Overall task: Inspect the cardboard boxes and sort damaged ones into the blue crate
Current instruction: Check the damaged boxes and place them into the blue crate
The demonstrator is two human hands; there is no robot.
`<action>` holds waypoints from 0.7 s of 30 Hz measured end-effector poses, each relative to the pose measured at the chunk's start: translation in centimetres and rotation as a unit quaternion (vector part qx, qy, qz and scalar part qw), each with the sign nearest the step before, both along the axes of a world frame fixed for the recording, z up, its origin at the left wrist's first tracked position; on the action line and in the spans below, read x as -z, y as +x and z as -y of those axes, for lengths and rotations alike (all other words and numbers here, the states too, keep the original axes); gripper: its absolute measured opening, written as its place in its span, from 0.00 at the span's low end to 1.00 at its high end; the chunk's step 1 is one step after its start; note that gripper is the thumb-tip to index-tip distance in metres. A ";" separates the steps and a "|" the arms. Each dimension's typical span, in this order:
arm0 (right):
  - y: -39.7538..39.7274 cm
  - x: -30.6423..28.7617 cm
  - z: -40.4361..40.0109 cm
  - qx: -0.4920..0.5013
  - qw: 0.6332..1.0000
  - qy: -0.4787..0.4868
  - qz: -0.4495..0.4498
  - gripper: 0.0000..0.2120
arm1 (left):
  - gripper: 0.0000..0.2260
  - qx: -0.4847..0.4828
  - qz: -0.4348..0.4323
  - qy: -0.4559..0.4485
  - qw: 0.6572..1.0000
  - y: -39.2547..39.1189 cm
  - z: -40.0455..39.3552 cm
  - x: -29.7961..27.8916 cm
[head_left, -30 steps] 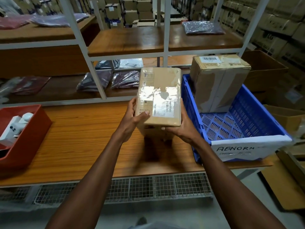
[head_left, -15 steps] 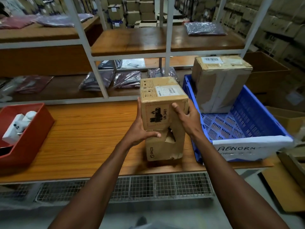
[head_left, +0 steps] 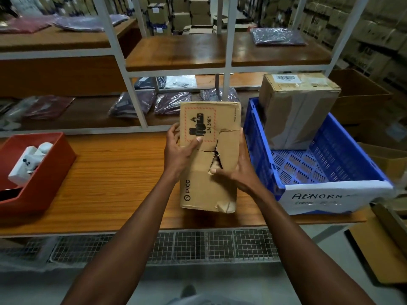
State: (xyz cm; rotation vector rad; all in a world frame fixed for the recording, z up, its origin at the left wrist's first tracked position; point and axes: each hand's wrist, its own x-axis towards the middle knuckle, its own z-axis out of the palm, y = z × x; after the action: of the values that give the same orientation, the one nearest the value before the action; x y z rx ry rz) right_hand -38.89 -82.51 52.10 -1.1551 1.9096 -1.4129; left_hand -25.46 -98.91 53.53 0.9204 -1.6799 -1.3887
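Long wooden workbench top (head_left: 105, 179) spans the frame from 9 o'clock to 3 o'clock, with a wire mesh panel (head_left: 198, 245) under its front edge at 6 o'clock. White metal shelving with wooden boards (head_left: 220, 51) stands behind it at 12 o'clock and carries flat plastic-wrapped garment packs (head_left: 167, 102). Blue perforated plastic crate (head_left: 330, 150) sits on the bench at 3 o'clock; a white paper label (head_left: 326, 197) on its near wall reads "ABNORM", the rest cut off. Inside the crate, at its far end, a large taped brown cardboard box with a barcode sticker (head_left: 295, 111) stands upright against the far wall. Red plastic bin (head_left: 44, 172) at 9 o'clock holds small white items, too unclear to name. Centre frame, a tall narrow brown cardboard box printed "UN 3481" and "PICO" (head_left: 209, 155) is held above the bench, just left of the crate, not touching it. Its facing panel is torn across the middle and crumpled at the lower right corner. Left hand (head_left: 178, 150) grips the box's left edge, thumb pressed flat on the front, fingers curled behind. Right hand (head_left: 240, 170) holds the right edge, thumb tip at the tear, fingers wrapped round the side.
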 end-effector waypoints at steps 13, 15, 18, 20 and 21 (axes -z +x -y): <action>-3.4 -1.2 1.4 0.142 0.984 -0.014 0.106 0.41 | 0.29 0.189 -0.113 0.170 0.960 0.9 -0.1 -1.1; -3.8 -1.2 1.8 0.131 0.981 -0.010 0.144 0.38 | 0.29 0.203 -0.099 0.157 0.961 1.4 0.0 -0.9; -4.1 -1.3 2.2 0.121 0.977 0.001 0.174 0.33 | 0.39 0.234 -0.067 0.145 0.959 2.1 -0.2 -0.7; -4.0 -1.5 2.4 0.117 0.975 0.011 0.189 0.30 | 0.47 0.261 -0.069 0.137 0.953 2.5 -0.6 -0.4; -4.1 -1.4 2.6 0.115 0.974 0.017 0.192 0.29 | 0.47 0.266 -0.072 0.123 0.953 2.7 -0.8 -0.3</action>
State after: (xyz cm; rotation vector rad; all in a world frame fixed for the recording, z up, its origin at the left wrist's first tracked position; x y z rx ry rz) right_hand -42.97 -85.11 53.53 -0.6001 1.8166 -1.5819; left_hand -22.79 -98.16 53.83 0.4851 -1.7388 -2.0073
